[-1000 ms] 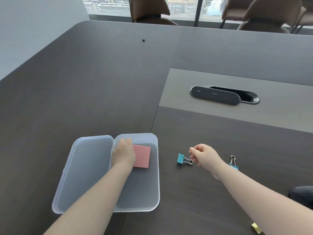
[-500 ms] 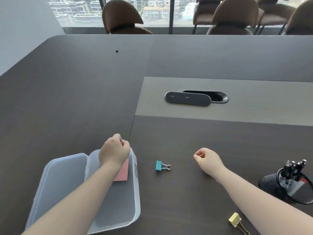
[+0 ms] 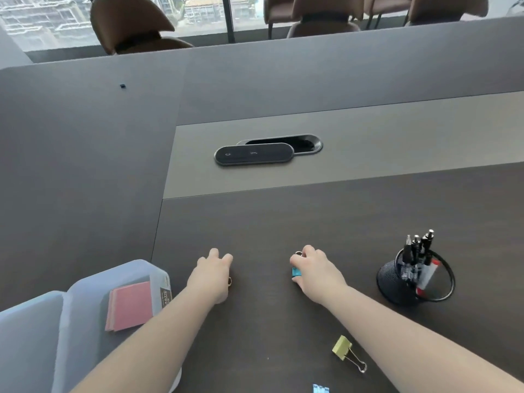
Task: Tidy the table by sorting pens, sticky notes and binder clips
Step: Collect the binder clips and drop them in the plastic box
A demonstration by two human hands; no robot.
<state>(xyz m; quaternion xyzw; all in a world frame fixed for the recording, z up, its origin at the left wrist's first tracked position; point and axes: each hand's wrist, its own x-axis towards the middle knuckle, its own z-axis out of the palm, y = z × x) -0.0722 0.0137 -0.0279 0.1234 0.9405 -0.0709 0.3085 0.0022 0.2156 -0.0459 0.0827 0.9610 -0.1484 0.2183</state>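
Observation:
My right hand (image 3: 316, 272) is closed on a blue binder clip (image 3: 296, 272) on the dark table; its wire loop peeks out by my fingertips. My left hand (image 3: 211, 275) lies curled over another binder clip, of which only a metal loop (image 3: 229, 280) shows beside the thumb. A yellow binder clip (image 3: 342, 346) lies loose nearer me, and a blue clip (image 3: 320, 389) shows at the bottom edge. Pink sticky notes (image 3: 130, 304) sit in the translucent plastic box (image 3: 85, 321) at the left. Pens (image 3: 416, 251) stand in a black mesh holder (image 3: 392, 282) at the right.
The box's open lid (image 3: 25, 336) spreads out at the far left. A black oval cable hatch (image 3: 253, 154) sits in the grey centre strip beyond my hands. Brown chairs (image 3: 130, 24) stand along the table's far side by the window.
The view has swung right and down. My left hand left the box and reached right onto the blue clip between my hands. My right hand has closed on the other blue clip.

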